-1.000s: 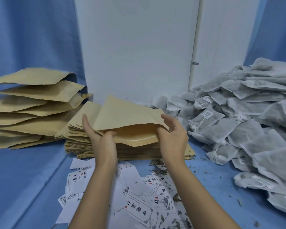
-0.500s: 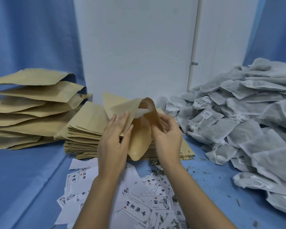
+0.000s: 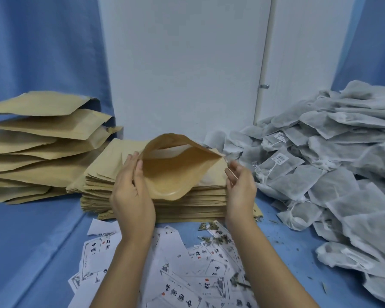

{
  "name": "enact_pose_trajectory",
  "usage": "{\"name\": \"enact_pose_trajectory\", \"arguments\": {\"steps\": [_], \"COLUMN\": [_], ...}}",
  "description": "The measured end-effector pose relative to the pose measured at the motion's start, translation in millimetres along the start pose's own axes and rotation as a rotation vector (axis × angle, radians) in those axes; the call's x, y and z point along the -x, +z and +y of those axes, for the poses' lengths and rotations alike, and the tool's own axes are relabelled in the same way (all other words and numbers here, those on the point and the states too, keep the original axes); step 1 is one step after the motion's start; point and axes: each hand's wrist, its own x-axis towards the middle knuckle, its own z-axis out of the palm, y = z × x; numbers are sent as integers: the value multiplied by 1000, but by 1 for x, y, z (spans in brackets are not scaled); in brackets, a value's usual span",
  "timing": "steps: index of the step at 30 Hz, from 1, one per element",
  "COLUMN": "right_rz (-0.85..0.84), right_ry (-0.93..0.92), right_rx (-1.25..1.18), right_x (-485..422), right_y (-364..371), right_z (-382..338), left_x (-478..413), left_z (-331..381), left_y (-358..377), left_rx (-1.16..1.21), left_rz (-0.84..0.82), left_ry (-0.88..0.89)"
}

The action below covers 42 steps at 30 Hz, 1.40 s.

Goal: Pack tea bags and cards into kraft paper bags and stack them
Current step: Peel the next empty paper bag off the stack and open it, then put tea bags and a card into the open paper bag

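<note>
I hold one kraft paper bag [image 3: 176, 174] above the stack of flat empty kraft bags [image 3: 187, 205], its mouth spread wide open toward me. My left hand [image 3: 131, 192] pinches the bag's left edge between thumb and fingers. My right hand [image 3: 240, 190] hovers just beside the bag's right corner, fingers loosely curled and holding nothing; it is slightly blurred. White printed cards [image 3: 187, 274] lie scattered on the table in front of me, under my forearms. A large heap of grey-white tea bags [image 3: 320, 174] fills the right side.
A leaning pile of puffed kraft bags [image 3: 42, 152] stands at the left. Blue cloth [image 3: 31, 252] covers the table and hangs behind it. A white panel [image 3: 182, 74] stands at the back. Loose tea leaf bits [image 3: 216, 237] lie among the cards.
The bag, lifted flat from the stack a second ago, has been pulled open into a wide mouth. My right hand has let go of its edge and shifted right.
</note>
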Motion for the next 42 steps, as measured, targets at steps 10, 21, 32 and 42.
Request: {"name": "enact_pose_trajectory", "arguments": {"steps": [10, 21, 32, 42], "right_rz": [-421, -826, -843, -786], "right_ry": [-391, -224, -26, 50], "right_rx": [1226, 2014, 1932, 1978], "right_x": [-177, -274, -304, -307], "right_y": [54, 113, 98, 109], "right_z": [-2, 83, 114, 130], "left_x": [-127, -193, -191, -193], "left_z": [1, -21, -41, -52], "left_y": [95, 155, 155, 152], "left_rx": [-257, -481, -492, -447], "left_rz": [-14, -200, -161, -138], "left_ry": [-82, -91, -149, -169]}}
